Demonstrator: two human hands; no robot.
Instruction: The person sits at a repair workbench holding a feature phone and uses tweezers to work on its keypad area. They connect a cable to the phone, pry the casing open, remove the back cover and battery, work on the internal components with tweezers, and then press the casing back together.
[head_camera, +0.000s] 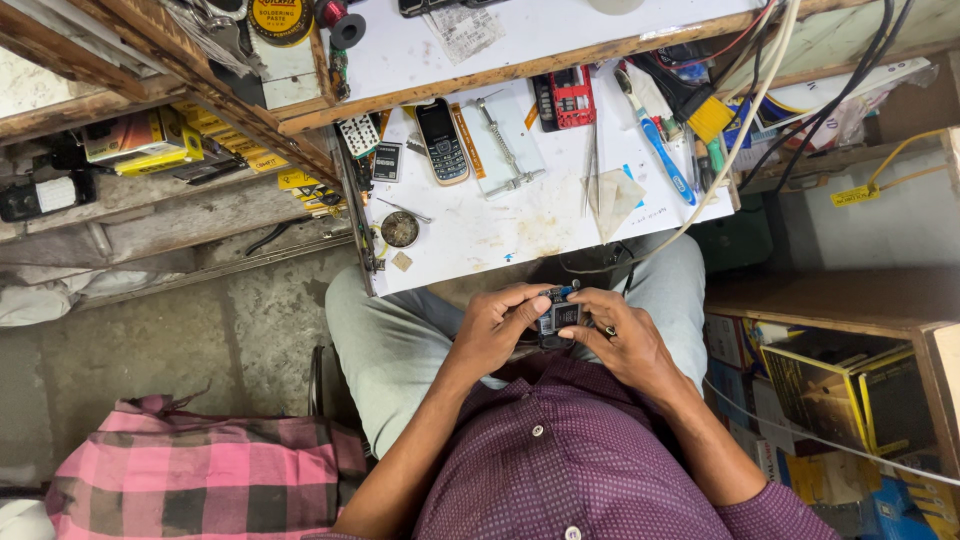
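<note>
My left hand (497, 328) and my right hand (620, 335) hold a small dark mobile phone (560, 317) together over my lap, just below the front edge of the white worktable (470, 235). Fingers of both hands wrap the phone's sides, and its open back faces up. A ring sits on one finger of my right hand. I wear a purple dotted shirt and pale trousers.
On the worktable lie a black keypad phone (441, 140), a metal clamp (502, 148), a red holder (568, 98), a blue toothbrush (660, 150), tweezers (592, 165) and a small round tin (399, 229). Cables hang at right. A pink checked cloth (200, 470) lies lower left; boxes (830, 390) stand at right.
</note>
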